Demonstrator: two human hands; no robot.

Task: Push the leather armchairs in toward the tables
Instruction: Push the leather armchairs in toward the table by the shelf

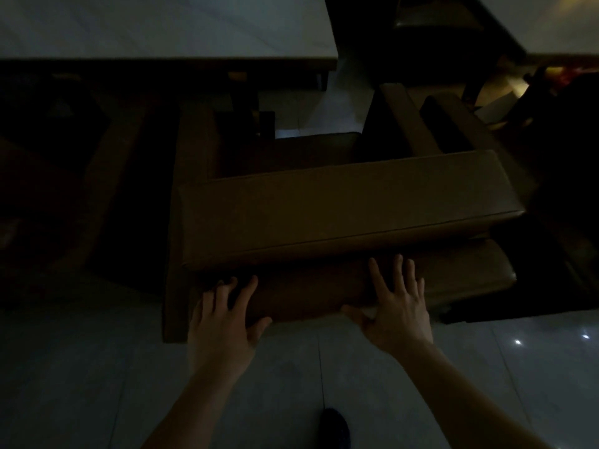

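Observation:
A brown leather armchair (340, 209) stands in front of me in dim light, seen from behind and above, its seat facing a pale-topped table (162, 27). My left hand (223, 322) lies flat against the lower back panel of the armchair, fingers spread. My right hand (397, 306) presses the same panel further right, fingers spread and pointing up. Neither hand curls around anything. The chair's front reaches under the table's edge.
A second leather armchair (453, 124) stands to the right, beside a second table (564, 24) at the top right. Dark furniture fills the left side. Glossy grey floor tiles (97, 384) lie below, and my dark shoe (335, 427) shows at the bottom.

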